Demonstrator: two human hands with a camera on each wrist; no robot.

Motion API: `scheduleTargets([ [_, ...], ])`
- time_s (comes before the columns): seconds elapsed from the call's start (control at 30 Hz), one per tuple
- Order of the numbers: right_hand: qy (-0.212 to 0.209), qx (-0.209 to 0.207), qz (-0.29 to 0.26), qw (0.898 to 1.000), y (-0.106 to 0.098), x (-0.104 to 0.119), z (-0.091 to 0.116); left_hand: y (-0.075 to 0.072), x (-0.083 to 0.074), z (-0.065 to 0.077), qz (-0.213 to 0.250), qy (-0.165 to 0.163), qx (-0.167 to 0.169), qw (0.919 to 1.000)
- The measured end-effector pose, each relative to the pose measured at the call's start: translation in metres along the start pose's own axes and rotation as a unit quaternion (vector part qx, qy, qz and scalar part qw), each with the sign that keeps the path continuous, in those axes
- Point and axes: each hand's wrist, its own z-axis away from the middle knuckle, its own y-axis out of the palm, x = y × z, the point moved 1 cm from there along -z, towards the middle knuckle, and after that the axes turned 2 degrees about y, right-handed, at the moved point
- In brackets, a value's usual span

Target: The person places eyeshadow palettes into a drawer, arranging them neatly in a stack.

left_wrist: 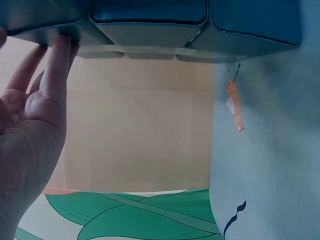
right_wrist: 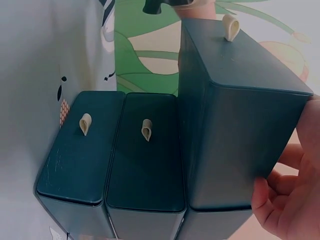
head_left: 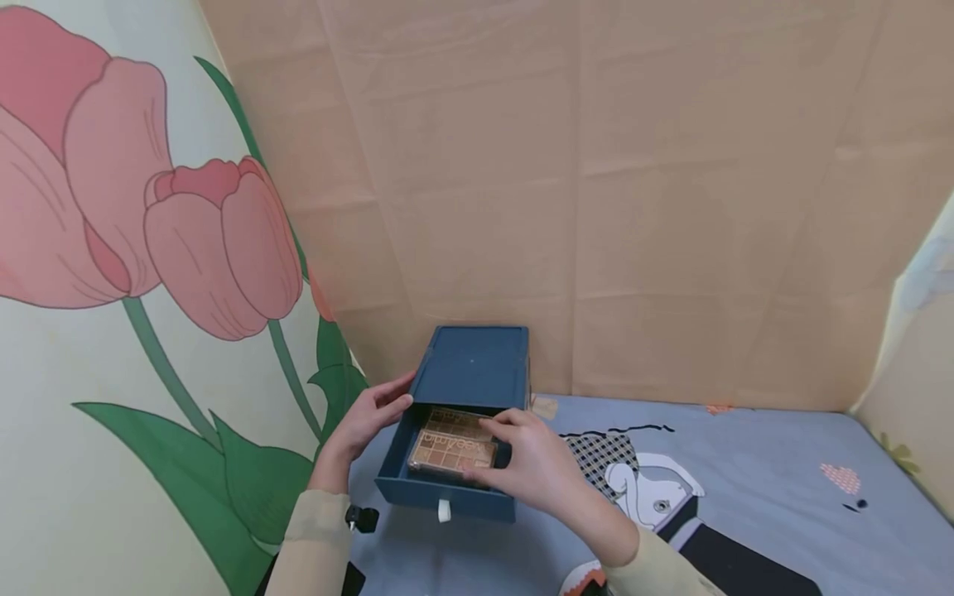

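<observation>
A dark blue drawer cabinet (head_left: 471,364) stands on the bed-like cloth surface, its top drawer (head_left: 417,492) pulled out toward me. Inside lies an eyeshadow palette (head_left: 447,454) with brown and beige pans under a clear, lettered cover. My right hand (head_left: 540,459) reaches over the drawer's right wall, thumb and fingers spread across the palette's right end and pinching it. My left hand (head_left: 368,422) rests its extended fingers against the cabinet's left side, near the top front edge. The right wrist view shows my curled fingers (right_wrist: 280,195) beside the drawer's wall.
Two closed drawers (right_wrist: 145,165) with cream pull loops sit below the pulled-out one. Patterned blue cloth (head_left: 745,472) spreads to the right. Brown sheeting (head_left: 596,207) hangs behind, and a tulip-painted wall (head_left: 60,356) rises at the left.
</observation>
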Motion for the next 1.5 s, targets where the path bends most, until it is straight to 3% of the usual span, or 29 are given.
scheduleTargets([
  [0.23, -0.003, -0.018, -0.029, 0.999, 0.001, -0.001, 0.003, 0.0, 0.002, 0.0, -0.001, 0.003, 0.001, 1.0],
  [0.37, -0.006, -0.067, -0.13, 0.989, -0.002, -0.002, 0.007, 0.0, 0.002, 0.0, 0.0, 0.007, 0.002, 1.0],
  [0.47, -0.008, -0.105, -0.232, 0.967, -0.007, -0.001, 0.014, -0.001, 0.002, 0.001, -0.001, 0.009, 0.002, 1.0],
  [0.53, 0.008, -0.103, -0.295, 0.95, -0.011, 0.001, 0.02, -0.001, 0.002, 0.001, 0.0, 0.009, 0.002, 1.0],
  [0.7, 0.1, -0.025, -0.421, 0.901, -0.018, 0.012, 0.039, 0.0, 0.002, 0.002, -0.003, 0.009, 0.004, 1.0],
  [0.8, 0.118, 0.026, -0.456, 0.882, -0.017, 0.02, 0.05, -0.001, 0.002, 0.002, -0.004, 0.009, 0.004, 0.9999],
  [1.07, 0.109, 0.137, -0.532, 0.829, 0.0, 0.029, 0.064, -0.001, 0.001, 0.001, -0.002, 0.005, 0.002, 1.0],
  [1.23, 0.127, 0.176, -0.553, 0.805, 0.015, 0.029, 0.068, 0.0, 0.001, 0.0, -0.001, 0.003, -0.001, 1.0],
  [1.5, 0.197, 0.231, -0.57, 0.764, 0.038, 0.032, 0.071, 0.0, 0.001, -0.001, 0.0, -0.003, -0.004, 1.0],
])
